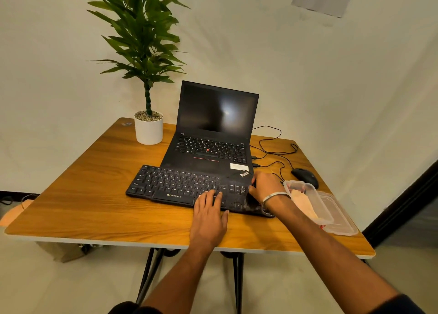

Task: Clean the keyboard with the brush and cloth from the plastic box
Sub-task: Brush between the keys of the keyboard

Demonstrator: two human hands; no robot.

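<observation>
A black keyboard [175, 183] lies on the wooden table [94, 202] in front of an open laptop. My left hand [208, 213] rests flat on its front edge, fingers straight on the keys. My right hand [265, 187] is at the keyboard's right end, fingers curled around a dark brush [250, 198] whose bristles touch the keys there. The clear plastic box [308, 195] stands open just right of the keyboard with a pale cloth [302, 203] inside it.
The black laptop [213, 133] stands open behind the keyboard. A potted plant [148, 129] is at the back left. A black mouse [305, 176] and its cables lie at the back right. The box's lid [341, 221] lies by the table's right edge.
</observation>
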